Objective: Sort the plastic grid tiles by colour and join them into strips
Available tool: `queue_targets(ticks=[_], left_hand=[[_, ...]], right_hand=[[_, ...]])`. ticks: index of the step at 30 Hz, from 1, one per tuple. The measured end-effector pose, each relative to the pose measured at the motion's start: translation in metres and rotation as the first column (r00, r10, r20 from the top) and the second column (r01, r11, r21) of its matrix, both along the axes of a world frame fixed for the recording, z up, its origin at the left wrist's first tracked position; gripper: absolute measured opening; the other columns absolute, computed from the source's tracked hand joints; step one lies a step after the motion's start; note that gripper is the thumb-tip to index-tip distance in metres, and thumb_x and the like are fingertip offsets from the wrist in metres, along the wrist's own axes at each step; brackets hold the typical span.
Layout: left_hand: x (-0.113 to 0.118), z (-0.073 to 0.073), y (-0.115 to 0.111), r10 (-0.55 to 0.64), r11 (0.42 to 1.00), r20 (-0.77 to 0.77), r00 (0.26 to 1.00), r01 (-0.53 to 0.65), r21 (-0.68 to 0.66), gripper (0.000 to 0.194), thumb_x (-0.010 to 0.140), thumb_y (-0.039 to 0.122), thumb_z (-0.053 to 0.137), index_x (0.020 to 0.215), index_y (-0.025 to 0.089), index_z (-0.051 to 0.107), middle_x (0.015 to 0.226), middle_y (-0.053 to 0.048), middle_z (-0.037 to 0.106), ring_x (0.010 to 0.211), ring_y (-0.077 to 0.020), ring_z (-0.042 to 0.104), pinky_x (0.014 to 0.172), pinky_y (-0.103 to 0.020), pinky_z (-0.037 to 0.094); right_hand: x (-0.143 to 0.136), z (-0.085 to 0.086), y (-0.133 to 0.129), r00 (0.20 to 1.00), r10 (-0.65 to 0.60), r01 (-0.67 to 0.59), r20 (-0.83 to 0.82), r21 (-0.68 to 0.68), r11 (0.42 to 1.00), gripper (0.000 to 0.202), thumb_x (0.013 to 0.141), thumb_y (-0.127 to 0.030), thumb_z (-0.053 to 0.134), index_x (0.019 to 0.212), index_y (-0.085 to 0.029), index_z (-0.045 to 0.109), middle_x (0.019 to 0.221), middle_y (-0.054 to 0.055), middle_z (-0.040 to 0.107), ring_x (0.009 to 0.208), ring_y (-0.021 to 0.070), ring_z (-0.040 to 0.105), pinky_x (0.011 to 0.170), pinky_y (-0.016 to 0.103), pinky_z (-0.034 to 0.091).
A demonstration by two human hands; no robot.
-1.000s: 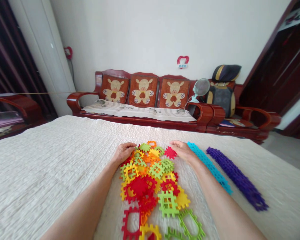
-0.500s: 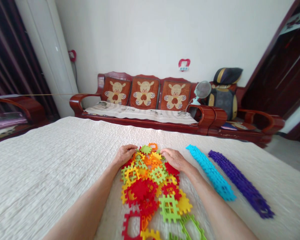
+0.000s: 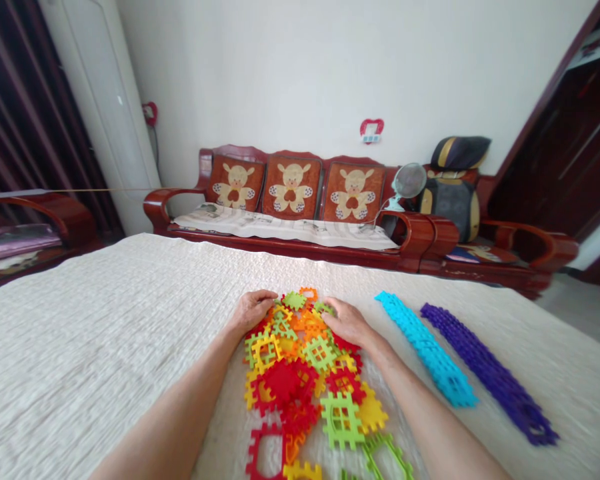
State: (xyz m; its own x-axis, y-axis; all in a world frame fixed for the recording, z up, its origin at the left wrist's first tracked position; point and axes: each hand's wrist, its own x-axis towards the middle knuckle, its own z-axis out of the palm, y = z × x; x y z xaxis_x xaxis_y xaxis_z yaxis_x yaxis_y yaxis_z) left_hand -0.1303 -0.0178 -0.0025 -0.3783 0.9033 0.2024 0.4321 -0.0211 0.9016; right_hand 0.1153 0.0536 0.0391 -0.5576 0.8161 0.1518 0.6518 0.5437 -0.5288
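Flat notched plastic pieces lie in a loose heap at the lower centre: red point(image 3: 282, 380), green point(image 3: 341, 420), yellow point(image 3: 373, 408) and orange point(image 3: 309, 293) ones, some with window-like openings. My left hand point(image 3: 253, 309) is at the heap's upper left edge, fingers bent inward against pieces; whether it grips one is hidden. At the upper right edge, my right hand point(image 3: 347, 320) has thumb and fingers apart beside a small green piece point(image 3: 324, 307), and rests over a red one.
To the right lie a light-blue row point(image 3: 427, 350) and a purple row point(image 3: 487, 370) of joined pieces on the cream cloth point(image 3: 105, 333). Beyond the table stand a wooden sofa with bear cushions point(image 3: 293, 187), a small fan point(image 3: 410, 180) and an armchair point(image 3: 555, 247).
My right hand has opened its thumb and fingers wider by the green piece. My left hand has hardly moved. The whole view has shifted slightly.
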Motion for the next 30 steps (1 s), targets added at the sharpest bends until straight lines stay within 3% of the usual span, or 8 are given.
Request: queue_targets(ticks=[5,8,16,20,23,26,28,30], left_hand=[[0.000,0.000,0.000,-0.009,1.000,-0.008,1.000,0.009,-0.005,0.030,0.070,0.031,0.052,0.090,0.018,0.071,0.053,0.003,0.057,0.046,-0.0093,0.045,0.047,-0.021,0.035],[-0.002,-0.001,0.001,-0.007,1.000,-0.025,1.000,0.007,0.005,0.030,0.070,0.031,0.053,0.090,0.018,0.071,0.055,0.002,0.059,0.048,-0.0096,0.047,0.049,-0.021,0.036],[-0.001,0.003,-0.001,-0.010,1.000,-0.067,0.998,0.011,0.006,0.031,0.072,0.032,0.052,0.090,0.016,0.071,0.057,0.001,0.061,0.052,-0.0106,0.050,0.052,-0.021,0.038],[0.000,0.004,-0.002,-0.008,1.000,-0.076,0.997,0.009,0.002,0.031,0.072,0.031,0.052,0.091,0.016,0.071,0.057,0.001,0.061,0.053,-0.0109,0.051,0.053,-0.021,0.038],[-0.001,0.003,-0.001,-0.007,1.000,-0.080,0.997,0.007,0.004,0.031,0.072,0.031,0.052,0.091,0.016,0.071,0.057,0.001,0.061,0.054,-0.0115,0.052,0.054,-0.021,0.039],[-0.001,0.002,-0.001,-0.007,1.000,-0.080,0.997,0.007,0.003,0.031,0.072,0.032,0.052,0.091,0.016,0.071,0.057,0.001,0.061,0.054,-0.0114,0.051,0.053,-0.021,0.038],[-0.001,0.002,-0.001,-0.006,1.000,-0.075,0.997,0.006,0.001,0.031,0.072,0.032,0.052,0.091,0.016,0.071,0.058,0.001,0.061,0.053,-0.0111,0.051,0.053,-0.021,0.038],[0.000,0.002,-0.001,-0.005,1.000,-0.066,0.998,0.005,0.000,0.031,0.071,0.031,0.052,0.091,0.016,0.071,0.058,0.001,0.061,0.052,-0.0105,0.049,0.052,-0.021,0.038]], right_hand=[[-0.003,0.002,0.004,0.985,0.073,-0.092,-0.158,-0.113,0.989,0.046,0.063,-0.012,0.054,0.108,-0.020,0.058,0.106,0.003,0.065,0.094,0.0171,0.059,0.084,0.027,0.043],[0.001,0.002,0.008,0.955,0.087,-0.147,-0.284,-0.196,0.970,0.040,0.063,-0.014,0.052,0.103,-0.018,0.061,0.098,0.002,0.067,0.088,0.0165,0.060,0.079,0.026,0.045],[0.016,0.000,0.019,0.844,-0.149,-0.027,-0.516,-0.317,0.948,0.036,0.060,-0.021,0.056,0.096,-0.015,0.062,0.083,0.002,0.067,0.073,0.0151,0.060,0.064,0.024,0.047],[0.014,-0.005,0.021,0.856,-0.127,-0.037,-0.500,-0.304,0.952,0.035,0.062,-0.023,0.056,0.095,-0.015,0.062,0.078,0.001,0.065,0.071,0.0155,0.059,0.062,0.024,0.046],[0.011,-0.009,0.020,0.887,-0.061,0.044,-0.458,-0.049,0.998,0.028,0.064,-0.020,0.052,0.090,-0.017,0.063,0.083,0.003,0.064,0.078,0.0163,0.058,0.070,0.027,0.046],[0.011,-0.006,0.015,0.941,-0.026,0.107,-0.338,0.222,0.969,0.024,0.065,-0.015,0.050,0.084,-0.017,0.064,0.090,0.006,0.061,0.086,0.0171,0.057,0.081,0.029,0.043],[0.012,0.000,0.010,0.974,0.031,0.005,-0.225,0.157,0.988,0.025,0.065,-0.017,0.054,0.088,-0.017,0.064,0.091,0.006,0.061,0.084,0.0169,0.058,0.080,0.029,0.044],[0.014,0.009,0.007,0.980,0.116,-0.124,-0.161,-0.039,0.992,0.030,0.066,-0.023,0.059,0.096,-0.017,0.063,0.092,0.006,0.062,0.083,0.0166,0.059,0.076,0.028,0.046]])
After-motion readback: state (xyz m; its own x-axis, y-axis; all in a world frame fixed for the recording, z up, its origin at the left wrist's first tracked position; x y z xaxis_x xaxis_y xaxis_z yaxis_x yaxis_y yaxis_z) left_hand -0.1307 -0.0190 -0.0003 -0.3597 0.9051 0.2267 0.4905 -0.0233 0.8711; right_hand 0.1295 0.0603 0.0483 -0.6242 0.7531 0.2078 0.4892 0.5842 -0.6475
